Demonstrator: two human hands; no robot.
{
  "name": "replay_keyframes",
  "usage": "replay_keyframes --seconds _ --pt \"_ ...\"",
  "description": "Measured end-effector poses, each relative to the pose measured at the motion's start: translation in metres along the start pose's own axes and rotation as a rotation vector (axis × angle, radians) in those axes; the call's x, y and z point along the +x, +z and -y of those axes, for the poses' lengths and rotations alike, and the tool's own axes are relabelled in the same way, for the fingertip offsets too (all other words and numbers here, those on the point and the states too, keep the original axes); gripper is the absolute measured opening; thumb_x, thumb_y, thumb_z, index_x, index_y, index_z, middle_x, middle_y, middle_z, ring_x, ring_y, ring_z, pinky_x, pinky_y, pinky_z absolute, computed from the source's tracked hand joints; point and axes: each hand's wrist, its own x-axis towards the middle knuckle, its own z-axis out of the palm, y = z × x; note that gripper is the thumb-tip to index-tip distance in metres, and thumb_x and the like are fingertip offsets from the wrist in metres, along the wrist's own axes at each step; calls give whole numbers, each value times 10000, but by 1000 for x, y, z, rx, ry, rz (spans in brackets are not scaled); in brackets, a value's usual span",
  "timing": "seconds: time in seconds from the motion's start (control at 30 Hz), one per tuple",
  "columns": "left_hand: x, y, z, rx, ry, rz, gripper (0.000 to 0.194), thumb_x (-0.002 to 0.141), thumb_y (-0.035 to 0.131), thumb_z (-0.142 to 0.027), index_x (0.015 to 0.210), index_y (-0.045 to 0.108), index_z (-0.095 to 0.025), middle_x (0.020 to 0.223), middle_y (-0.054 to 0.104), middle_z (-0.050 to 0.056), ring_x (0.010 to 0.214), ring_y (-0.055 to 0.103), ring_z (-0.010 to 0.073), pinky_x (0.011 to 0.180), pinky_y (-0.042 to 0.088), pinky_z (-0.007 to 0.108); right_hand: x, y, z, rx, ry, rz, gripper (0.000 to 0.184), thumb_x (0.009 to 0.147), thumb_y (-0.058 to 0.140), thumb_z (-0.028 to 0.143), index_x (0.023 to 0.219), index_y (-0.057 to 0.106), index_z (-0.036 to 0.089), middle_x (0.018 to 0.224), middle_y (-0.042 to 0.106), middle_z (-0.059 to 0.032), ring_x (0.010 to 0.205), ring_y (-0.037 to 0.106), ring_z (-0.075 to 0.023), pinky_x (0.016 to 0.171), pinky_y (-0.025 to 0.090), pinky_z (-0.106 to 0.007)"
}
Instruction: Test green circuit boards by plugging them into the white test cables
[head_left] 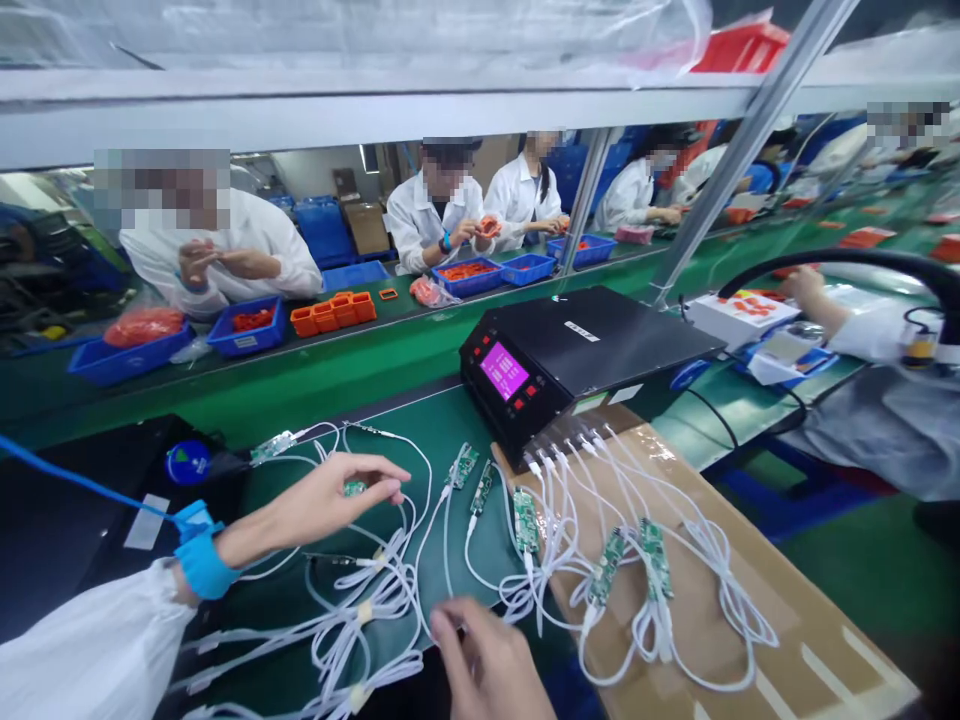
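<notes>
My left hand (330,492) reaches over the green mat with thumb and index finger apart, nothing visible between them. Just beneath it a small green circuit board (354,488) shows in part. Low in the middle, my right hand (495,662) is loosely curled, its thumb and forefinger slightly apart; a white cable (448,555) runs down to its fingertips, and I see no grip on it. Ahead lie more circuit boards (526,520) plugged onto white cables. These cables lead to a black tester box (585,345) with a lit magenta screen (505,371).
Bundled white cables (364,610) cover the near left. A cardboard sheet (750,610) lies right, under boards and cables. Another black box (112,510) stands left, a blue wrist-strap cord (82,477) crossing it. Co-workers sit across the line behind blue bins (247,325); another person's arm is right.
</notes>
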Motion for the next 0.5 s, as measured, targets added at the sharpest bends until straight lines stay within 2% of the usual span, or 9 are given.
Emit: replay_keyframes --seconds 0.07,0.1,0.17,0.23,0.3,0.4,0.5 --pt "1 2 6 -72 -19 11 399 959 615 -556 1120 770 -226 976 798 51 961 749 227 913 576 347 37 -20 27 111 8 -69 365 1051 469 531 1194 713 298 1167 746 -86 708 718 -197 740 589 -329" --pt "1 3 8 -108 -30 12 406 961 618 -556 1127 763 -215 966 795 55 950 746 224 911 576 347 55 -24 37 125 15 -107 388 1041 477 538 1211 708 276 1272 702 -109 642 697 -175 752 601 -353" --pt "1 1 10 -161 -40 13 417 965 621 -553 1145 751 -200 955 787 62 932 739 217 903 576 347 88 -25 48 68 39 -192 402 1023 502 502 1257 689 235 1390 618 -153 687 719 -184 844 609 -401" --pt "0 0 8 -191 -23 3 427 963 627 -553 1150 746 -188 949 781 71 915 730 214 895 573 349 116 -19 53 -54 90 -231 385 1019 514 428 1282 669 193 1427 569 -192 877 760 -251 914 594 -432" --pt "1 0 4 -211 5 -21 443 951 637 -561 1134 746 -172 937 774 81 894 723 213 877 572 350 136 -14 57 -177 158 -199 357 1024 516 366 1274 658 155 1397 570 -217 1036 749 -311 933 583 -437" --pt "3 3 0 -228 12 -31 478 914 671 -586 1101 746 -152 920 770 93 870 718 216 846 572 346 152 -15 65 -293 237 -128 336 1042 490 339 1225 661 116 1305 605 -233 1060 747 -335 920 578 -432" --pt "5 11 1 -225 8 -9 501 900 674 -601 1089 746 -143 933 777 105 847 715 214 832 571 345 153 -19 72 -398 284 -140 351 1053 449 304 1237 647 81 1302 580 -267 1015 768 -332 880 585 -429"
